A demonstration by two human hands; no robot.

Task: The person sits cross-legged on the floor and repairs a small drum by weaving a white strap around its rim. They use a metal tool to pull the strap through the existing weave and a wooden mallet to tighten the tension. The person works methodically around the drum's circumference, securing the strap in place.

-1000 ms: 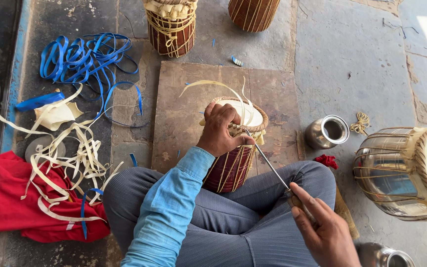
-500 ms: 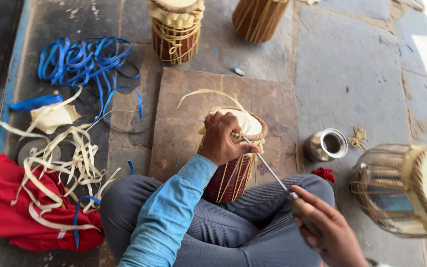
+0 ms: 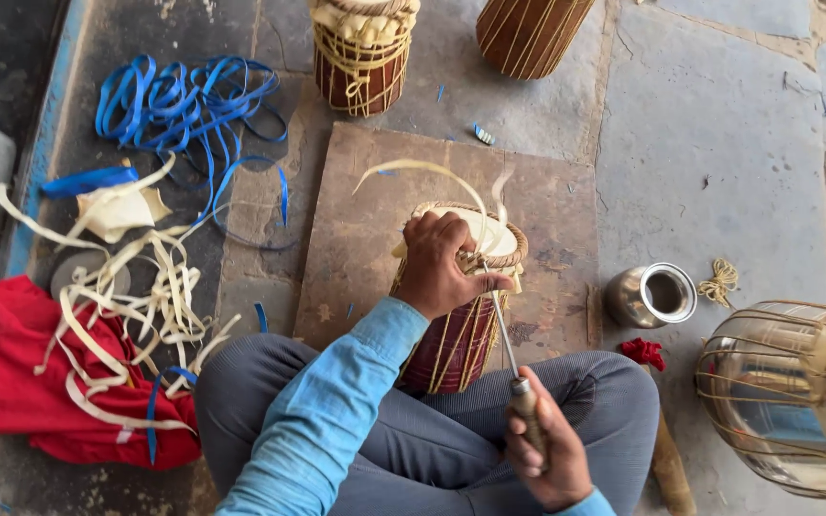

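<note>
A small dark-red drum [image 3: 456,334] laced with pale straps stands upright between my crossed legs on a brown board [image 3: 365,229]. My left hand [image 3: 442,263] grips the drum's rim and its pale skin head, with loose strap ends curling up past the fingers. My right hand [image 3: 542,444] holds the wooden handle of a thin metal awl [image 3: 504,334]. The awl's tip points up into the lacing at the rim, right by my left thumb.
Two more laced drums [image 3: 360,53] [image 3: 528,33] stand at the back. A shiny metal drum shell [image 3: 786,401] lies at the right beside a steel cup [image 3: 652,296]. Blue straps [image 3: 184,105], pale strips [image 3: 136,287] and a red cloth [image 3: 11,373] lie at the left.
My right hand has come closer to the drum, and the awl now stands steeper against the rim. The left hand stays on the rim.
</note>
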